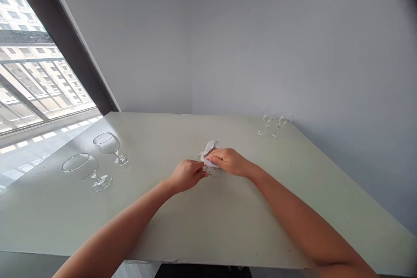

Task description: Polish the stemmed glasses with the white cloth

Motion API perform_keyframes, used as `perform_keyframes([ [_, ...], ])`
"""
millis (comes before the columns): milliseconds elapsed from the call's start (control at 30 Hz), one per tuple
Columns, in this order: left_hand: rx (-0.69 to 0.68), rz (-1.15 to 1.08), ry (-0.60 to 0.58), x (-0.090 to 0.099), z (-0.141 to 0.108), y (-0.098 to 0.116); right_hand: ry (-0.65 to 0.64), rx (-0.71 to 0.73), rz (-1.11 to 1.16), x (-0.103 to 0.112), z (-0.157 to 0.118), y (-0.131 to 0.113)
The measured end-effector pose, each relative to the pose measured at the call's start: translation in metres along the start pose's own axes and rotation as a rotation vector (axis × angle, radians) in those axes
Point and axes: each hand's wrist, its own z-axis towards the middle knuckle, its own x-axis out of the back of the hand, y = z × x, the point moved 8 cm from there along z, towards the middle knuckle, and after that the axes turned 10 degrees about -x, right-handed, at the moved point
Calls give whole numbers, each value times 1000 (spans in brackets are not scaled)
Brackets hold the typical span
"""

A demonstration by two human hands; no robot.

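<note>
Over the middle of the table, my left hand (187, 176) is closed on the lower part of a clear stemmed glass (207, 170). My right hand (228, 160) grips a white cloth (210, 147) and presses it against that glass. Cloth and fingers hide most of the bowl, with only a bit of clear glass showing around them. To the left of my hands stand two clear stemmed glasses, a nearer wine glass (87, 167) and a farther wine glass (107, 143).
Two more stemmed glasses, one glass (269, 118) beside another glass (284, 120), stand near the far right corner of the pale table (247, 226). Grey walls (244, 43) close off the back and right. A window (39, 65) is at the left.
</note>
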Motion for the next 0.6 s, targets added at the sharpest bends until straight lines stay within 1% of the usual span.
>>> perform_keyframes([
  [67,-38,32,50,2,1,5,-116,-150,330,1,9,23],
  [100,-35,22,80,3,1,5,-142,-209,503,0,13,33],
  [133,-19,0,112,4,2,4,-105,-259,687,1,17,42],
  [200,44,-63,188,5,1,-2,65,-320,1026,1,25,58],
  [267,121,-127,267,5,-1,-10,244,-337,1274,-6,26,68],
  [300,153,-154,301,4,-2,-12,304,-326,1352,-10,25,68],
  [333,177,-175,331,3,-4,-14,343,-300,1397,-15,23,66],
  [400,205,-222,383,-3,-5,-15,382,-207,1385,-20,17,55],
  [500,224,-326,465,-11,-5,-14,385,-81,1216,-26,5,33],
  [600,251,-392,545,-18,-6,-16,382,-55,1047,-36,-3,21],
])
